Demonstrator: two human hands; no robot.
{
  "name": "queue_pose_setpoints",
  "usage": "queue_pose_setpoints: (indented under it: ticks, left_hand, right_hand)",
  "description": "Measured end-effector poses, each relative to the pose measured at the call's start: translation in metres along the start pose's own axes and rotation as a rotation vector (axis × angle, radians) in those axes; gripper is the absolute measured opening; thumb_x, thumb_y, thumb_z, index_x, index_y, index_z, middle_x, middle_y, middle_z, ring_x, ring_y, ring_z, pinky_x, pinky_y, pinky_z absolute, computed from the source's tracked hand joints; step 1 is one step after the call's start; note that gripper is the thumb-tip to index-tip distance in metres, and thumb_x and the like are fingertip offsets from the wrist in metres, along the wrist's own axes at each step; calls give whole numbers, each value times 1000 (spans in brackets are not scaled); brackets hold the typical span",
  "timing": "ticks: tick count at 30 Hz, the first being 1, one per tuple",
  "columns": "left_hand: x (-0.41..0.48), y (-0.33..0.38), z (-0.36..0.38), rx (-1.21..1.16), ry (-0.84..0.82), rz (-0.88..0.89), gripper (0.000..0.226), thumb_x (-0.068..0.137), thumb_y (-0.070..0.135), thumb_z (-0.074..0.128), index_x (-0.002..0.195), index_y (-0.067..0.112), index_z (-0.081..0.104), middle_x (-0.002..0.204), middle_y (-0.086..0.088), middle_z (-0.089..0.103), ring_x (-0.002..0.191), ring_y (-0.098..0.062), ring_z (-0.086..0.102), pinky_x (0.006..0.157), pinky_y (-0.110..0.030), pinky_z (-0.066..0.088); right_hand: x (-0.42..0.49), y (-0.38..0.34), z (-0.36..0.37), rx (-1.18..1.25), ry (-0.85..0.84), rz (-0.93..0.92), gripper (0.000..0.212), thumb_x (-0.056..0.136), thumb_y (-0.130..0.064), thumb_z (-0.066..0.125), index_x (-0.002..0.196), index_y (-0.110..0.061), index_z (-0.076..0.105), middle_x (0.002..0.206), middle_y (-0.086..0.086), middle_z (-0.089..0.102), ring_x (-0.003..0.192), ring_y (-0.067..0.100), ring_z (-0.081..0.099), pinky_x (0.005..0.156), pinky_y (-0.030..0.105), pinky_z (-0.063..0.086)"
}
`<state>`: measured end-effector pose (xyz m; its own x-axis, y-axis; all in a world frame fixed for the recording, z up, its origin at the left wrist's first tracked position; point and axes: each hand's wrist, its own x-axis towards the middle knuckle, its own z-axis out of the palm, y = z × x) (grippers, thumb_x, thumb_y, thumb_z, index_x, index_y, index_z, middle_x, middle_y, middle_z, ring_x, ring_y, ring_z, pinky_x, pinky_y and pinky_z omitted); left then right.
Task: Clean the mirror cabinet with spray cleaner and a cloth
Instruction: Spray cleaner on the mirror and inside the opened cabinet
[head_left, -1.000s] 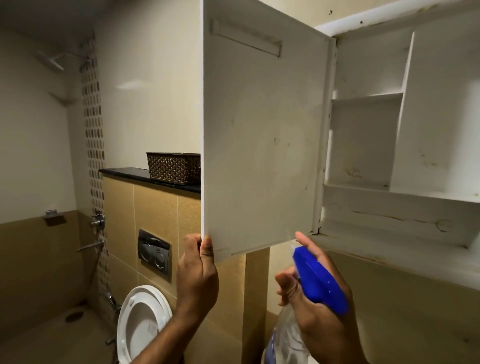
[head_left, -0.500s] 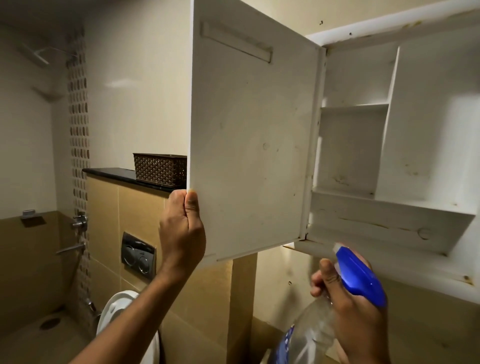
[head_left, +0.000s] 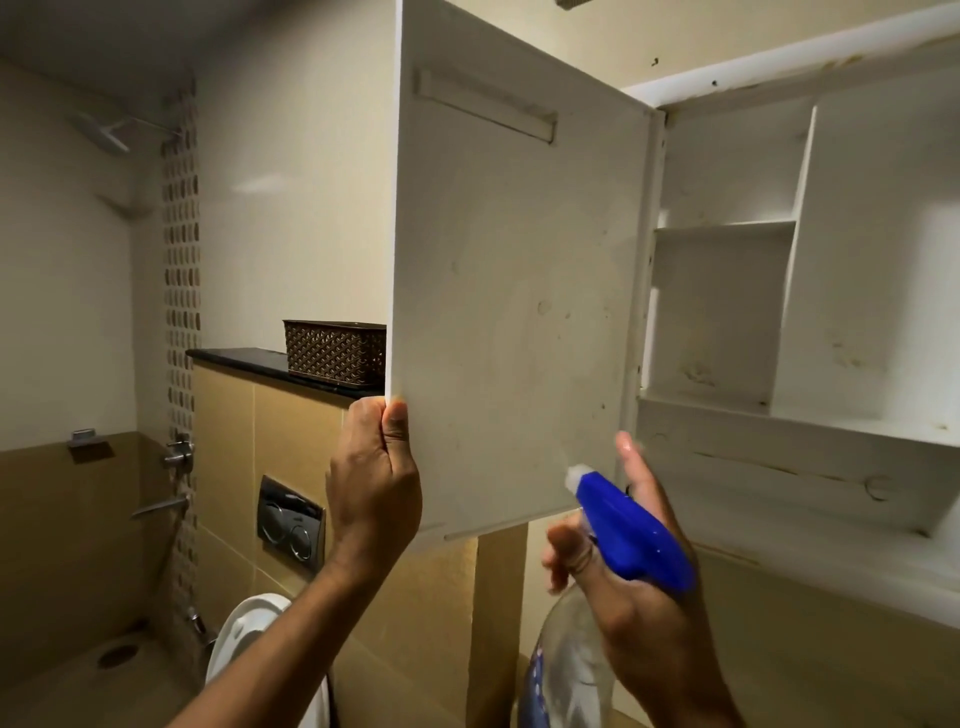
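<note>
Tiled bathroom wall, mirror cabinet (head_left: 878, 291) open. Left hand (head_left: 374, 483) grips the edge of the door (head_left: 519, 312), apparently steadying its stained inner face; right hand (head_left: 649, 623) grasps the spray bottle (head_left: 631, 535), nozzle aimed at that face. No cloth visible.

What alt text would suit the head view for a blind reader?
A person's left hand grips the edge of an open white cabinet door while the right hand holds a clear spray bottle, its blue head pointed at the door's inner face. Stained white shelves show on the right; a brown basket sits on a black ledge behind.
</note>
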<state>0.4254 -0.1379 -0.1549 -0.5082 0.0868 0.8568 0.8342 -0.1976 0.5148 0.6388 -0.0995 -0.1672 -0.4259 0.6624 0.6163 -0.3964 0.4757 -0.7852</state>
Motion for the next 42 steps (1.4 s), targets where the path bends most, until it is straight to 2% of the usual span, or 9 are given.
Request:
queue_pose_setpoints:
  ticks: [3, 8, 14, 19, 24, 29, 34, 39, 42]
  left_hand:
    - [0, -1, -2, 13, -11, 2, 53, 94, 56, 23, 95, 12, 52, 86, -2, 53, 68, -4, 52, 50, -12, 38]
    - [0, -1, -2, 19, -30, 8, 54, 94, 58, 23, 96, 12, 51, 87, -1, 53, 71, -2, 55, 46, -11, 41]
    - [0, -1, -3, 10, -11, 10, 48, 94, 58, 25, 95, 17, 49, 91, -1, 55, 72, -11, 58, 51, -34, 56]
    - [0, -1, -2, 20, -13, 14, 46, 94, 57, 25, 96, 18, 49, 91, 0, 55, 72, -10, 58, 51, -33, 56]
    - [0, -2, -2, 26, -22, 20, 48, 94, 58, 24, 97, 17, 49, 91, 1, 55, 71, -8, 58, 50, -27, 54]
    - [0, -1, -2, 33, -14, 21, 45, 95, 56, 24, 95, 18, 48, 88, 2, 54, 70, -8, 57, 49, -33, 54]
    - [-1, 0, -5, 36, -24, 18, 50, 94, 59, 23, 97, 17, 51, 87, 5, 54, 70, -9, 58, 49, -34, 55]
    - [-2, 3, -6, 40, -29, 11, 52, 92, 62, 22, 97, 18, 51, 88, 4, 55, 71, -10, 59, 50, -36, 56]
    - [-1, 3, -8, 42, -36, 7, 53, 92, 63, 23, 96, 19, 52, 88, 5, 56, 71, -10, 59, 52, -37, 57]
  right_hand:
    - [5, -4, 14, -6, -52, 56, 89, 58, -49, 85, 133, -56, 38, 98, 12, 69, 72, 31, 66, 68, 35, 59]
    - [9, -9, 16, -57, -18, -90, 86, 71, -25, 72, 144, -40, 27, 82, 6, 73, 79, 17, 72, 73, 13, 53]
    - [11, -6, -4, -92, 214, -65, 65, 73, -29, 73, 134, -34, 50, 80, 4, 72, 63, 22, 69, 55, 26, 56]
    - [16, 2, -28, -160, 319, -89, 63, 78, -32, 73, 136, -33, 46, 82, 4, 74, 73, 18, 72, 76, 34, 54]
    - [12, 6, -45, -89, 437, -33, 53, 74, -32, 73, 125, -25, 58, 63, 9, 65, 49, 15, 60, 48, 19, 52]
    - [14, 1, -51, -154, 388, -73, 64, 77, -36, 70, 136, -30, 45, 78, 3, 74, 76, 18, 72, 87, 37, 55]
    - [17, -19, -42, -94, 297, -121, 60, 75, -24, 70, 132, -27, 53, 68, 14, 67, 55, 21, 63, 52, 25, 56]
    - [20, -37, -25, -129, 84, -156, 69, 76, -26, 69, 140, -30, 44, 83, 7, 72, 76, 20, 72, 78, 32, 55]
    - [19, -42, -14, -61, 30, -142, 68, 74, -18, 68, 137, -31, 47, 80, 10, 71, 67, 23, 69, 62, 31, 58]
